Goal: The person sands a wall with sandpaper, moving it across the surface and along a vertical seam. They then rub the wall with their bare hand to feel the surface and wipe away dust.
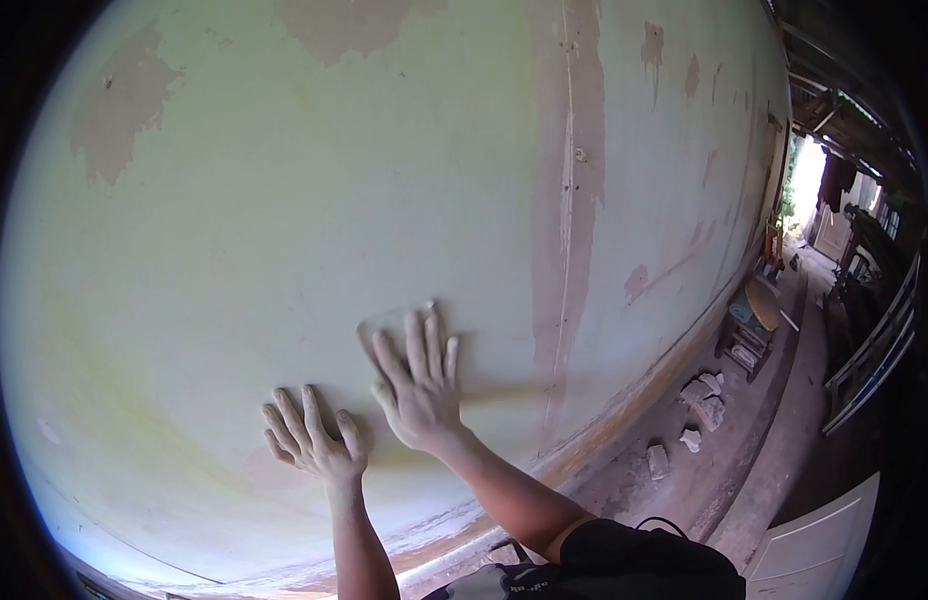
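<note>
A large pale green wall (284,200) with patchy grey-brown spots fills most of the view. My left hand (319,447) lies on its lower part with fingers spread, holding nothing. To the right and slightly higher, my right hand (421,390) presses flat against the same wall. Under its fingers is a thin sheet of sandpaper (367,341), dusty and nearly the wall's colour; one edge and a corner stick out past the fingertips. Pale dust coats both hands. A brown vertical seam strip (569,200) with small screw spots runs right of my hands.
Broken pale chunks (690,440) lie on the concrete floor (729,490) along the wall's base. Farther back stands a small shelf (746,345) with things on it. A white panel (819,540) is at lower right, and leaning frames (874,360) line the right side.
</note>
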